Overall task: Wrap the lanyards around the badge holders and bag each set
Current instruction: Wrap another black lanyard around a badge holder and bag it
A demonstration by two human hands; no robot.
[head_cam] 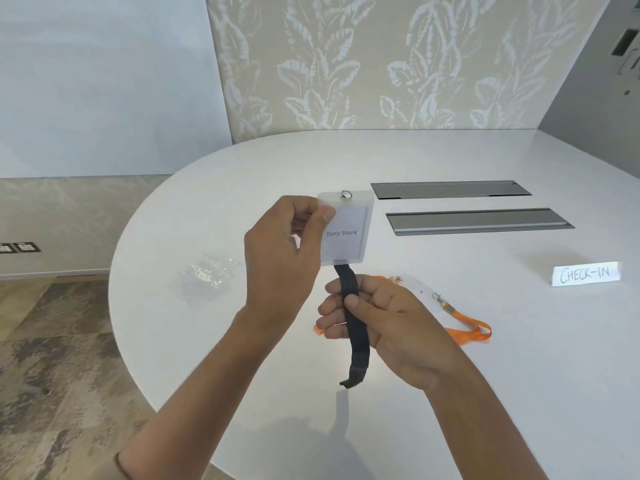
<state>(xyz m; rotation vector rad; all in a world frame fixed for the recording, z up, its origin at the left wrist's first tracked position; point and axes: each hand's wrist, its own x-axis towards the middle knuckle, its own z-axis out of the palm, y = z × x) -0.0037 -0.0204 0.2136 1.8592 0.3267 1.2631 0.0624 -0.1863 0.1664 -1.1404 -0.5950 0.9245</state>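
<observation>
Above the white round counter [450, 358], the left hand [280, 251] pinches a clear plastic badge holder [346, 233] by its left edge; below it, the right hand's [377, 313] fingers [332, 311] curl around the hanging black fabric lanyard [356, 337].

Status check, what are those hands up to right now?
Left hand holds clear badge holder upright. Right hand pinches black lanyard hanging below it. Clear plastic bags lie unused at left. Nothing in the way.
</observation>
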